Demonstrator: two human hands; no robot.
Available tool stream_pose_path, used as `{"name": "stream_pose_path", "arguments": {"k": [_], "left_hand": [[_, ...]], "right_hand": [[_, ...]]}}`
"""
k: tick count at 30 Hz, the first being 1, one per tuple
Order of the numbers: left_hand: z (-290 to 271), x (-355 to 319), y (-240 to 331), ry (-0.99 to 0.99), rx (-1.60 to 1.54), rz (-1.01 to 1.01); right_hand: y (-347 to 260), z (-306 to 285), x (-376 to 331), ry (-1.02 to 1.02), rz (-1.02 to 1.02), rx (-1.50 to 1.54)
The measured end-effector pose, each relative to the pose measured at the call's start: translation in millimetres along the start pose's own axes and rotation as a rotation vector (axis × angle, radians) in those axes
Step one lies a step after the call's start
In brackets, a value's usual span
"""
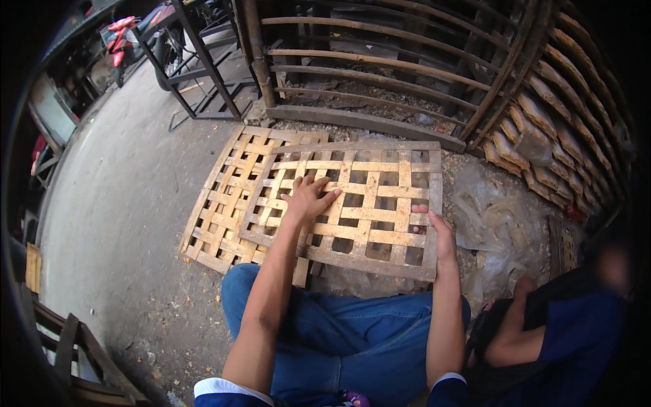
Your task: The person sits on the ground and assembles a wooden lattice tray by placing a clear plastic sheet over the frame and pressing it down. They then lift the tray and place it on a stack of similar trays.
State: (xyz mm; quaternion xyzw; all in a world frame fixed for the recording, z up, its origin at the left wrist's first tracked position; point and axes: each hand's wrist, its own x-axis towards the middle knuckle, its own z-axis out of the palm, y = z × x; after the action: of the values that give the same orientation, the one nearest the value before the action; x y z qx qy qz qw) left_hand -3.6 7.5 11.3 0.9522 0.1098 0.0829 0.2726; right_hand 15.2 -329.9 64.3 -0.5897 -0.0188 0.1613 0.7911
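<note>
Two wooden lattice panels (352,203) are lying overlapped mid-frame; my left hand (306,200) is pressing flat, fingers spread, while my right hand (437,234) is gripping the top panel's right edge.

an outdoor yard workshop, rough and makeshift. woven slat lattices (339,203) lie on a bare concrete floor (115,203) scattered with grit and plastic sheets (495,224); long drying racks (563,102) of slats curve along the right edge, a metal frame (203,61) stands at the far edge, and a parked scooter (122,34) shows beyond.
</note>
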Motion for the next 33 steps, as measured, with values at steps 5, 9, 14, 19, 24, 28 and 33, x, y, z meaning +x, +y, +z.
{"name": "stream_pose_path", "arguments": {"k": [5,9,14,19,24,28,33], "left_hand": [[-24,2,8,0.075,-0.052,0.027],[-67,-10,19,0.333,-0.096,0.053],[-131,-36,63,0.74,-0.023,0.286],[-136,-46,58,0.995,0.11,0.364],[-107,-37,31,0.946,0.048,0.399],[-98,-33,36,0.913,0.0,0.465],[-92,-32,41,0.974,-0.008,0.523]], "right_hand": [[-4,-8,-6,-0.082,-0.113,-0.006],[-15,-4,-16,-0.123,-0.282,-0.036],[-9,-12,-20,-0.026,-0.488,-0.077],[11,-2,-2,0.148,-0.291,-0.242],[16,10,-6,0.0,0.149,0.277],[12,6,-8,-0.002,0.181,0.569],[7,-18,-4,-0.209,0.256,0.56]]}}
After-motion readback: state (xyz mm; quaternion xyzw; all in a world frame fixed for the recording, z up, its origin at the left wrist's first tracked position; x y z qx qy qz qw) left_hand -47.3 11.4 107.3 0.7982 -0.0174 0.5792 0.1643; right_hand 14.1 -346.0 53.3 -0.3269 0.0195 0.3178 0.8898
